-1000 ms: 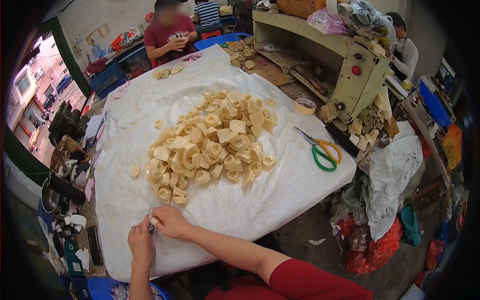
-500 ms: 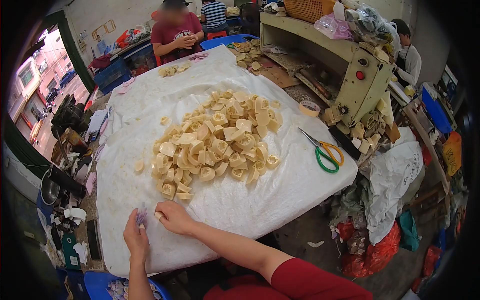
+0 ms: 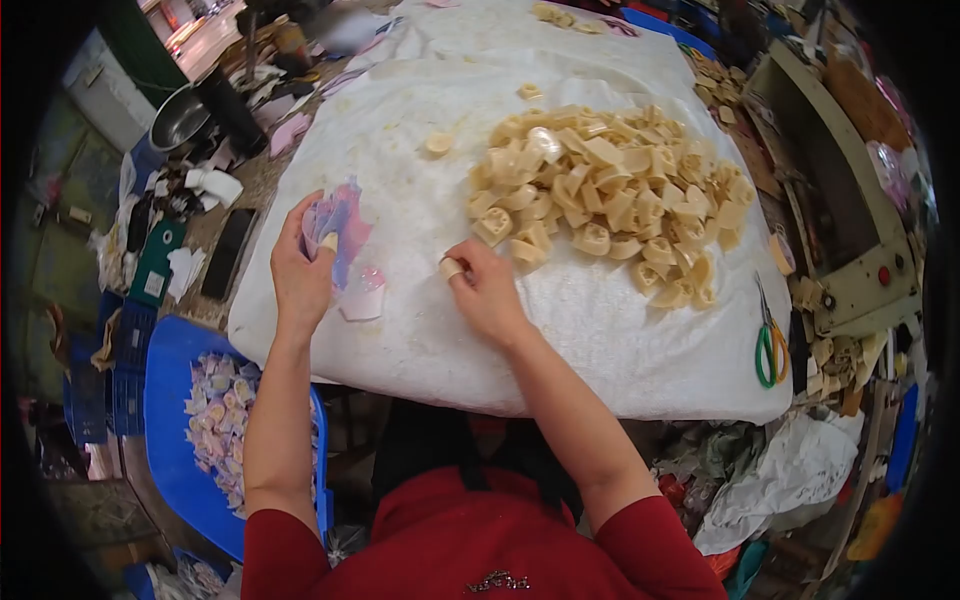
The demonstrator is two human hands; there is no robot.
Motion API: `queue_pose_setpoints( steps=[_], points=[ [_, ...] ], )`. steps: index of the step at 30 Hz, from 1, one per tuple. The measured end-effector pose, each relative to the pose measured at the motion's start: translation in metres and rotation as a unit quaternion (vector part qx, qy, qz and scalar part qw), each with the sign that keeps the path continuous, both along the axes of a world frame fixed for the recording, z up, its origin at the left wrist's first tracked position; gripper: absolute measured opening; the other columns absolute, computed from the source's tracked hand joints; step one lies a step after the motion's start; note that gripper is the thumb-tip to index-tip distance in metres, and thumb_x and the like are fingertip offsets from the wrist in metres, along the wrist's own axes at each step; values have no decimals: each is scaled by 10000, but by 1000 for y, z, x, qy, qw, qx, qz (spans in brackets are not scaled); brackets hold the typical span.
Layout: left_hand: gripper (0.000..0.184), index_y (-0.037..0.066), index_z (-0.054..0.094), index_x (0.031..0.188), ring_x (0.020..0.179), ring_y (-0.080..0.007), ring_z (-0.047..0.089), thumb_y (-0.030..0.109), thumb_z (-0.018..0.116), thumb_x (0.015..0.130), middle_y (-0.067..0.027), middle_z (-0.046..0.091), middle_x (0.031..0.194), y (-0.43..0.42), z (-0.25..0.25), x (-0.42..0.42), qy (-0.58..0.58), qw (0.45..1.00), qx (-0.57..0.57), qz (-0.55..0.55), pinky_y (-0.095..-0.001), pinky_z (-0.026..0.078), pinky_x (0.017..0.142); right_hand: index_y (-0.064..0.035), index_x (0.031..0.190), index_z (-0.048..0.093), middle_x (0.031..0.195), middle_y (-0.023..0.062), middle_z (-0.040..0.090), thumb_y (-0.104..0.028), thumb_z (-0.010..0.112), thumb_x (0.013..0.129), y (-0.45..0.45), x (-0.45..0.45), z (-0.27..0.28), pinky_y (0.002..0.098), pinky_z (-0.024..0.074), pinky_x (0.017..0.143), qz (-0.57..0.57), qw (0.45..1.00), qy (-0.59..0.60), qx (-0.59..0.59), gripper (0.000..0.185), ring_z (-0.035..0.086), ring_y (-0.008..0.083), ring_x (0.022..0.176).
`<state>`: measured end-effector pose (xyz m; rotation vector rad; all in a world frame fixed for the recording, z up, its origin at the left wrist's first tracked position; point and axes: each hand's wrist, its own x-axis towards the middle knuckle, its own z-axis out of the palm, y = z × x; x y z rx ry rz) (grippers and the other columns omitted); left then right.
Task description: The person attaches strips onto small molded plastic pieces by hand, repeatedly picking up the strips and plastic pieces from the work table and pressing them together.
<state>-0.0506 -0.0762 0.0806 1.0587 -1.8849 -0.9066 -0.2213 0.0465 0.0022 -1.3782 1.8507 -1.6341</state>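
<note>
Over the left part of the white-covered table (image 3: 400, 370), my left hand (image 3: 305, 265) is wrapped round several thin purple and pink pieces (image 3: 345, 225). Just beside it, a small pink and white piece (image 3: 364, 298) lies on the cover. My right hand (image 3: 483, 285) is closed, thumb and fingers together, near the lower left of a heap of cream plastic pieces (image 3: 620, 190). Whether it pinches anything is too small to tell. One cream piece (image 3: 438, 143) lies apart, left of the heap.
Green and orange scissors (image 3: 768, 345) lie at the table's right edge. A blue tub (image 3: 175, 440) of small wrapped pieces stands below on the left. A metal bowl (image 3: 182, 120) and scraps are at the upper left. A machine (image 3: 870, 285) stands at the right.
The view has tilted down and turned left. My left hand has moved away from my right, with the purple pieces now fanned out. A pink and white piece now shows on the cover.
</note>
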Motion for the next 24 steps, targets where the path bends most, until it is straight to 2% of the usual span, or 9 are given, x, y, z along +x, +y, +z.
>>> queue_pose_setpoints(
  steps=[1,3,5,6,12,14,19,22,24],
  points=[
    [545,81,542,1230,772,-108,555,-58,466,709,-45,628,947,-2,-1,1,1,1000,2,7,-235,441,707,-32,819,576,737,152,555,-59,578,761,1,0,3,415,432,641,-5,1000,10,5,64,539,329,700],
    [559,83,549,1225,636,-67,445,-72,472,693,7,582,855,-5,-6,2,167,985,-12,-29,-203,384,597,-30,816,576,735,137,558,-63,583,758,1,0,6,400,437,674,4,999,5,33,68,538,314,735],
    [549,84,550,1225,613,-61,402,-71,481,702,11,560,833,-4,-2,9,118,992,-37,-12,-199,364,577,-30,825,584,722,121,548,-63,587,754,1,1,8,380,434,721,22,989,142,21,78,537,292,774],
    [540,85,552,1225,591,-55,358,-70,491,711,15,538,811,-3,1,14,67,996,-62,0,-194,343,557,-30,825,584,722,121,548,-63,587,754,0,2,8,380,434,721,27,989,141,23,78,537,292,774],
    [510,95,549,1233,593,-46,356,-49,518,745,24,533,811,5,8,27,74,997,-33,15,-187,343,552,-55,936,641,923,93,584,-93,597,753,1,8,12,405,386,824,74,966,233,80,192,507,270,916],
    [516,93,547,1234,593,-44,356,-60,509,743,23,543,832,9,10,31,90,995,-28,16,-183,339,552,-81,1018,653,1089,104,544,-105,609,741,4,19,33,438,356,862,98,928,299,199,282,453,281,1027],
    [551,90,522,1260,589,-36,392,-89,493,740,2,585,929,13,14,42,112,993,-29,2,-176,378,561,-109,1136,614,1209,110,473,-130,638,759,-15,58,31,446,317,930,91,936,311,136,379,399,291,1131],
    [539,51,488,1280,724,-62,527,-96,506,762,-45,597,1054,12,15,49,171,984,41,-19,-199,457,697,-96,1096,612,1227,111,472,-104,635,756,-23,69,13,447,310,944,87,939,319,97,341,396,302,1140],
    [498,7,460,1281,955,-125,573,-80,526,795,-82,572,1144,7,10,52,269,960,79,-14,-261,457,873,-86,1061,613,1228,108,475,-77,634,751,-25,72,8,448,307,951,103,939,316,90,311,398,305,1139]
  ],
)
